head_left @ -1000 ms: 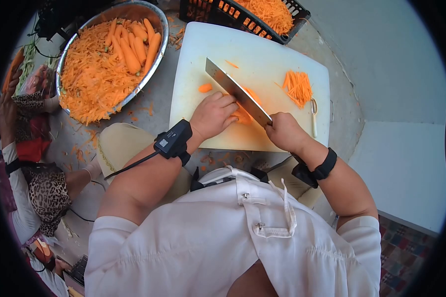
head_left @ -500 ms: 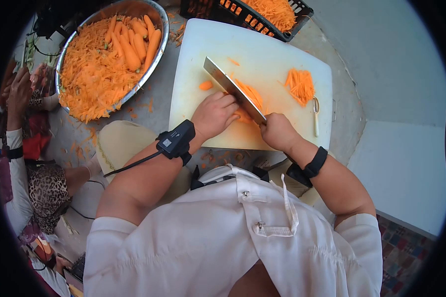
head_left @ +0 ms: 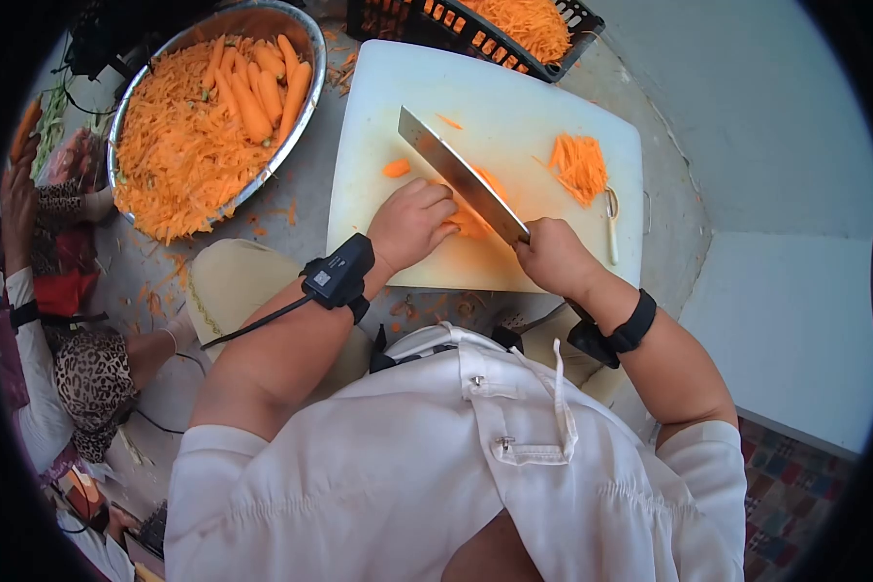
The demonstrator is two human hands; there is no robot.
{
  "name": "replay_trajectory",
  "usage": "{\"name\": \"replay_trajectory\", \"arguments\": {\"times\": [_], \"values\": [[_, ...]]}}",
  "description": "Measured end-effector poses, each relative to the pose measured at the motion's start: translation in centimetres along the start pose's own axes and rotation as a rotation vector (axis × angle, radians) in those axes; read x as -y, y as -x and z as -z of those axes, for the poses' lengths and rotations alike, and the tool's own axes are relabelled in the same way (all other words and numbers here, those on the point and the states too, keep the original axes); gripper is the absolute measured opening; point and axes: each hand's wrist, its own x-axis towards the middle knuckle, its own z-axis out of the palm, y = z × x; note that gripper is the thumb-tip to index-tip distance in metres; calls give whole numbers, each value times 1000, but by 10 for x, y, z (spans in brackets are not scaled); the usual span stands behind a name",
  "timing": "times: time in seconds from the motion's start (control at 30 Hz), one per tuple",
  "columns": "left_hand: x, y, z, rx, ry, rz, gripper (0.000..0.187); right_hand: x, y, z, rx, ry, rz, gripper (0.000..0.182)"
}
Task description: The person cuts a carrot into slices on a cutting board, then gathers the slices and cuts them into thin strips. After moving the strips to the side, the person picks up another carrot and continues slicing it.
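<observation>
My right hand (head_left: 551, 254) is closed round the handle of a cleaver (head_left: 464, 177), whose broad blade slants up and left over a white cutting board (head_left: 485, 87). Close to the left side of the blade, my left hand (head_left: 413, 225) has its fingers bent down onto carrot slices (head_left: 471, 223), partly hidden by the fingers and blade. A small carrot piece (head_left: 396, 168) lies beyond my left knuckles. Toward the board's right side are a heap of carrot strips (head_left: 579, 167) and a peeler (head_left: 612, 225) with a pale handle.
At the upper left, a metal basin (head_left: 317, 82) holds shredded carrot (head_left: 170, 145) and several whole carrots (head_left: 252, 102). A black crate (head_left: 475, 41) with more shreds stands behind the board. Another person's hand (head_left: 17, 199) is at the far left, near a carrot. A white panel (head_left: 795, 330) stands right.
The cleaver's handle and my right hand have shifted slightly right relative to the board. My left hand has edged left. At the far left, the other person's hand has moved, and a carrot now shows there.
</observation>
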Motion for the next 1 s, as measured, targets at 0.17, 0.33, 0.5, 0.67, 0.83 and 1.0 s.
{"name": "replay_trajectory", "arguments": {"times": [0.17, 0.33, 0.5, 0.67, 0.83, 1.0], "values": [[-1, -2, 1, -4, 2, -17, 22, -2, -10, -17, -1, 117, 16, 22], [-8, -4, 6, 29, -35, 29, 25, -11, -12, -25, -87, -117, -35, 23], [-26, 3, 16, 84, -128, 167, 31, -8, -11, -19, -84, -175, -46, 24], [-12, 10, 3, 78, -63, 192, 30, -10, -11, -15, -61, -37, 11, 23], [-14, 5, 0, -13, -99, 73, 24, -12, -2, -15, -49, 31, 76, 22], [-12, 2, 0, 31, -107, 49, 23, -13, 3, -12, -40, 18, 60, 22]]}}
